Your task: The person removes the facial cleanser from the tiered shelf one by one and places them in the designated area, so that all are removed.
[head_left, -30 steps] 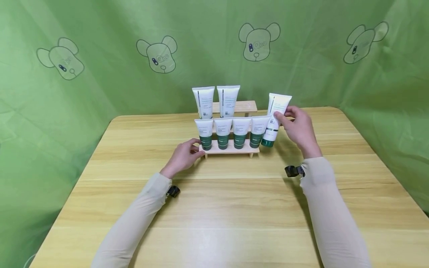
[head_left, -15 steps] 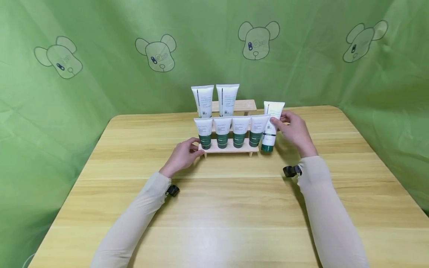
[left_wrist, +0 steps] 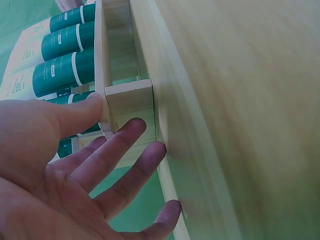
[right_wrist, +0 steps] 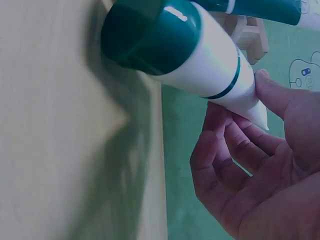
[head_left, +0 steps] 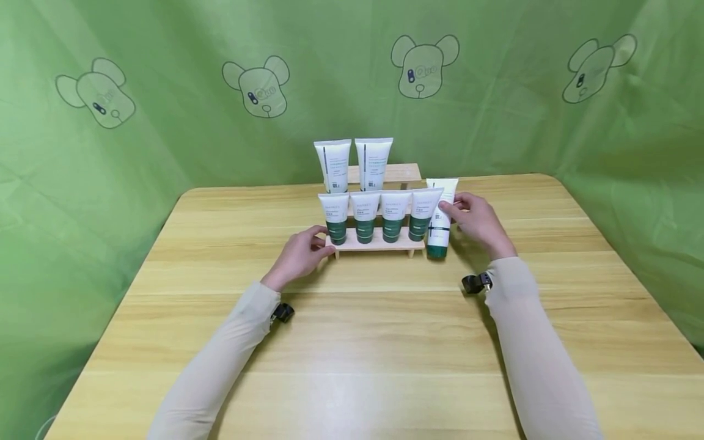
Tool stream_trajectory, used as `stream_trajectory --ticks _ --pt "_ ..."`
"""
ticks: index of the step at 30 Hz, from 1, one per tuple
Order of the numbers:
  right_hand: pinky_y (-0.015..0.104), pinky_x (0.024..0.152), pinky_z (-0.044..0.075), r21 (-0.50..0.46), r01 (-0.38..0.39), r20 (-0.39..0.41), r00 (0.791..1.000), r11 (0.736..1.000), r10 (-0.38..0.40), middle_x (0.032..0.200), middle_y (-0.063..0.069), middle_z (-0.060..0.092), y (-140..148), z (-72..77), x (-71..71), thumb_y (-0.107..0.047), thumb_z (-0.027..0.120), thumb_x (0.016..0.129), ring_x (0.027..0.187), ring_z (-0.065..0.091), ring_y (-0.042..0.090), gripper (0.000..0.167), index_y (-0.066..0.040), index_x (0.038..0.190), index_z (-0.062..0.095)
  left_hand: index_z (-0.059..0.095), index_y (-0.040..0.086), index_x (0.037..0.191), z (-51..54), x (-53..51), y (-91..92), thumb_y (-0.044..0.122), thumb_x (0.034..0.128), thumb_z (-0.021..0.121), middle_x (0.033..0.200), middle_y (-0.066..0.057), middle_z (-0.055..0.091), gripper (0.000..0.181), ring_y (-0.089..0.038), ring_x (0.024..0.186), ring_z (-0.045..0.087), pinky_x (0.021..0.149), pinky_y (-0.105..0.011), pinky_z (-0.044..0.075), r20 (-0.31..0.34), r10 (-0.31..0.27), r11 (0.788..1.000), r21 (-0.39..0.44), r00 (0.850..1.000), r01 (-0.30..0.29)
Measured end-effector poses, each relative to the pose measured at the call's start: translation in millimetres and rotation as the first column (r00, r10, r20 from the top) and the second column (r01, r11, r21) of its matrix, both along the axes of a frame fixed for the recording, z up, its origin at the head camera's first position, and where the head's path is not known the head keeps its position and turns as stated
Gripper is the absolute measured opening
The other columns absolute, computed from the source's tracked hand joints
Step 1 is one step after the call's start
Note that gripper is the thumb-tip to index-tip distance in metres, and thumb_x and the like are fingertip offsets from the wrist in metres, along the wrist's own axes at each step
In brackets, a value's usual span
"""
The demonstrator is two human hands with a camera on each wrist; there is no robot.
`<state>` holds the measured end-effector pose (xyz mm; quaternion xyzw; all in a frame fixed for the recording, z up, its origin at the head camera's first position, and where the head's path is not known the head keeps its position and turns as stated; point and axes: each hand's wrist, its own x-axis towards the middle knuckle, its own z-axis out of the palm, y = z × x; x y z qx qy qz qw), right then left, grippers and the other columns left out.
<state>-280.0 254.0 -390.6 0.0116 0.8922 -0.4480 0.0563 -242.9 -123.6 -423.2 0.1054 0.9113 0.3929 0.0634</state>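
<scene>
In the head view my right hand (head_left: 477, 220) pinches a white squeeze tube (head_left: 438, 228) with a green cap, between thumb and fingers. The tube is upright with its cap down, just right of a stepped wooden display stand (head_left: 379, 247). In the right wrist view the green cap (right_wrist: 155, 37) is close to the tabletop; whether it touches is unclear. My left hand (head_left: 299, 255) grips the left end of the stand's bottom step, thumb on the plank (left_wrist: 102, 60) in the left wrist view. Several small white-and-green tubes (head_left: 393, 211) stand in a row on that step.
Two taller white tubes (head_left: 333, 166) stand higher up at the stand's left. The top step (head_left: 404, 173) shows bare wood at its right. A wooden table (head_left: 352, 348) stretches toward me, and a green curtain (head_left: 341, 73) hangs behind it.
My right hand has moved down, slightly left and nearer me with the tube, from beside the upper steps to beside the bottom step. My left hand stays on the stand.
</scene>
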Motion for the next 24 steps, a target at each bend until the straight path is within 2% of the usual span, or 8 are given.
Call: stream_trajectory --ticks 8,17,24 --pt "0.045 0.098 0.055 -0.028 -0.01 0.096 0.995 1.0 0.012 0.13 0.021 0.058 0.9 -11.1 -4.1 -0.057 0.052 0.102 0.111 0.062 0.03 0.073 0.001 0.146 0.045 0.056 0.008 0.142 -0.4 -0.1 -0.1 0.027 0.0981 0.071 0.121 -0.016 0.072 0.05 -0.029 0.111 0.069 0.097 -0.044 0.055 0.008 -0.001 1.0 -0.003 1.0 0.001" --pt "0.032 0.077 0.058 -0.015 -0.006 0.155 0.988 1.0 0.008 0.116 0.016 0.057 0.9 -20.3 -6.5 -0.054 0.05 0.104 0.089 0.06 0.02 0.068 0.004 0.14 0.048 0.056 0.008 0.141 0.5 0.5 -0.2 0.027 0.0982 0.071 0.121 -0.015 0.072 0.049 -0.028 0.11 0.07 0.097 -0.043 0.055 0.007 0.002 1.0 0.003 1.0 -0.002" --pt "0.028 0.075 0.059 -0.04 -0.002 0.197 0.98 0.999 0.01 0.121 0.021 0.056 2.2 -24.2 -7.6 -0.053 0.05 0.105 0.09 0.061 0.02 0.069 0.004 0.143 0.046 0.057 0.008 0.139 1.9 1.5 -0.2 0.025 0.0978 0.071 0.119 -0.015 0.074 0.047 -0.029 0.109 0.071 0.098 -0.044 0.054 -0.004 -0.005 1.0 0.009 1.0 0.005"
